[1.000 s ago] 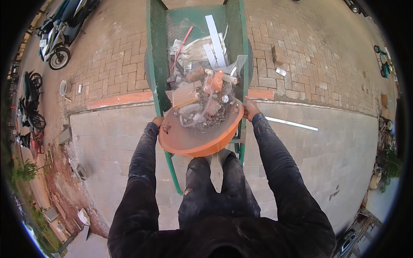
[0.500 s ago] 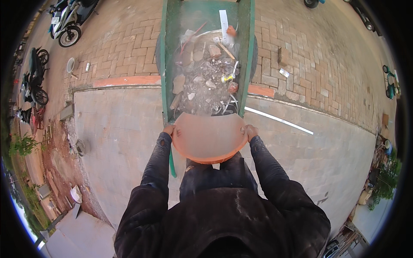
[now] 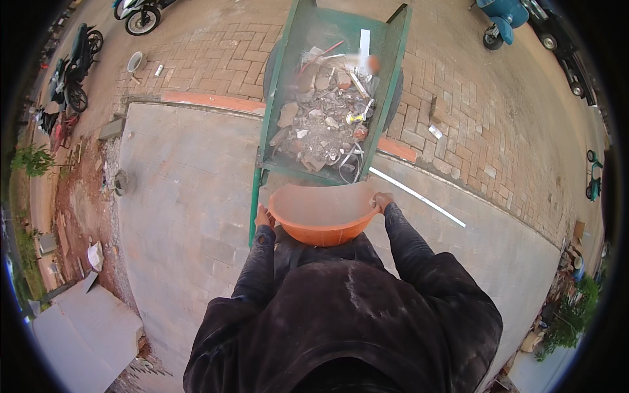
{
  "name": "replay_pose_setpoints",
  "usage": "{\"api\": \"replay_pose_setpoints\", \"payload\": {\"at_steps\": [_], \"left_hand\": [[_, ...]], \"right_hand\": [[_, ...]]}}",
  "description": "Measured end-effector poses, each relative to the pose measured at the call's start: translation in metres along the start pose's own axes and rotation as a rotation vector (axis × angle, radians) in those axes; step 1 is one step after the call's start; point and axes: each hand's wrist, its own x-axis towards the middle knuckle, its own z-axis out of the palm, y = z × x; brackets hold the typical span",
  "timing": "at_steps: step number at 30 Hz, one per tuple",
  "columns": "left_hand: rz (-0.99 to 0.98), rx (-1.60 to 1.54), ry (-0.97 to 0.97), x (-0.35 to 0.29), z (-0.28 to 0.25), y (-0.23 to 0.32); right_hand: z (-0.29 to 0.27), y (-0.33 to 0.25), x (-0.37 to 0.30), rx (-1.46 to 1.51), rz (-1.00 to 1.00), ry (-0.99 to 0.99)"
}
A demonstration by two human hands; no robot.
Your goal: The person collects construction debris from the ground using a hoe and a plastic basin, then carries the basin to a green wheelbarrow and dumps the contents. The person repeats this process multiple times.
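Moving back, the orange basin (image 3: 322,234) has left the cart (image 3: 285,78).

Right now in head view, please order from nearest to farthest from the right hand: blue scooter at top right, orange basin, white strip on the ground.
1. Orange basin, its rim in the right hand
2. White strip, on the ground to the right
3. Blue scooter, far ahead, right

Both dark-sleeved arms (image 3: 409,239) are reaching forward — the left hand (image 3: 263,219) is resting, fingers pointing forward, below the near left corner of the cart (image 3: 288,167); the right hand (image 3: 382,201) is gripping below its near right corner.
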Motion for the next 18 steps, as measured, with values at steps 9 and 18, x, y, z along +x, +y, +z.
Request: {"api": "replay_pose_setpoints", "payload": {"at_steps": [9, 18], "left_hand": [[-0.045, -0.061, 0.140, -0.101, -0.276, -0.093], [-0.037, -0.518, 0.331, -0.265, -0.431, -0.271]], "right_hand": [[0.121, 0.029, -0.040, 0.175, 0.052, 0.029], [0.279, 0.067, -0.162, 0.079, -0.064, 0.037]]}}
